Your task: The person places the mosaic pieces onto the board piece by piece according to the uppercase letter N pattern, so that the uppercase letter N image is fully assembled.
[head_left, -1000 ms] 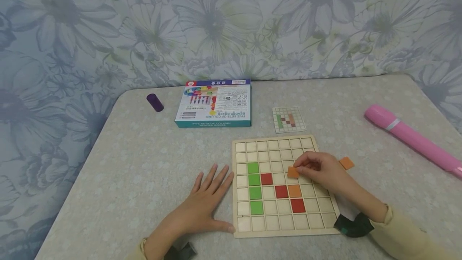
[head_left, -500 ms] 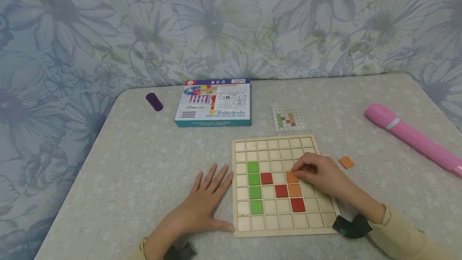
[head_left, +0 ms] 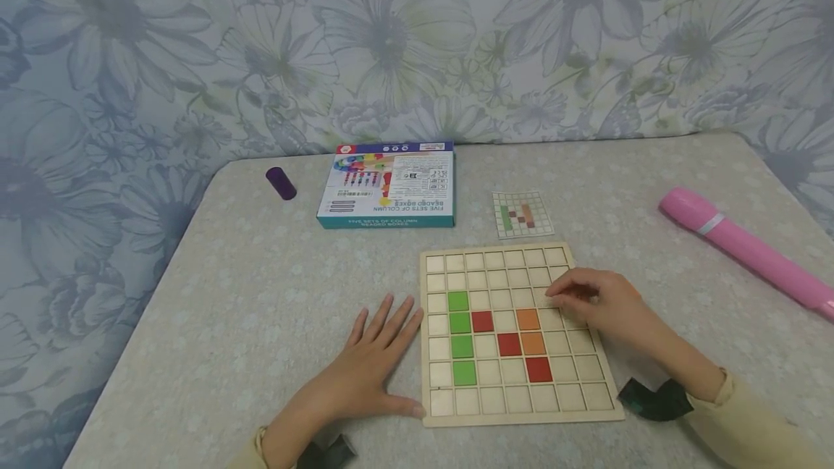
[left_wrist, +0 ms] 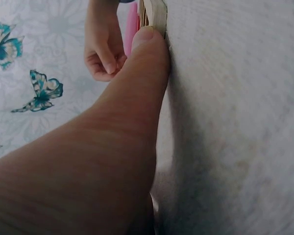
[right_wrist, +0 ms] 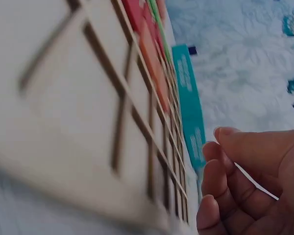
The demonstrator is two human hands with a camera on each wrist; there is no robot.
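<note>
A wooden grid board (head_left: 521, 421) lies on the table, with square tiles in its cells. Several green tiles (head_left: 461, 347) form a column; three red tiles (head_left: 510, 344) step diagonally, and two orange tiles (head_left: 528, 320) sit one above the other. My left hand (head_left: 365, 375) rests flat with fingers spread, thumb tip at the board's lower left edge. Above the board's right side is my right hand (head_left: 602, 306), fingers loosely curled and thumb near the index finger. Its fingers (right_wrist: 216, 178) hold nothing in the right wrist view. The loose orange tile beyond the board is hidden behind this hand.
A small pattern card (head_left: 523, 215) with a coloured grid lies behind the board. Farther left are a flat printed box (head_left: 387, 185) and a purple cylinder (head_left: 281, 184). A pink roll (head_left: 743, 248) lies at the right. Flowered fabric (head_left: 391, 42) rises behind the table.
My right hand set an orange tile into the cell above the other orange one, let go of it and moved right. The left hand stayed put.
</note>
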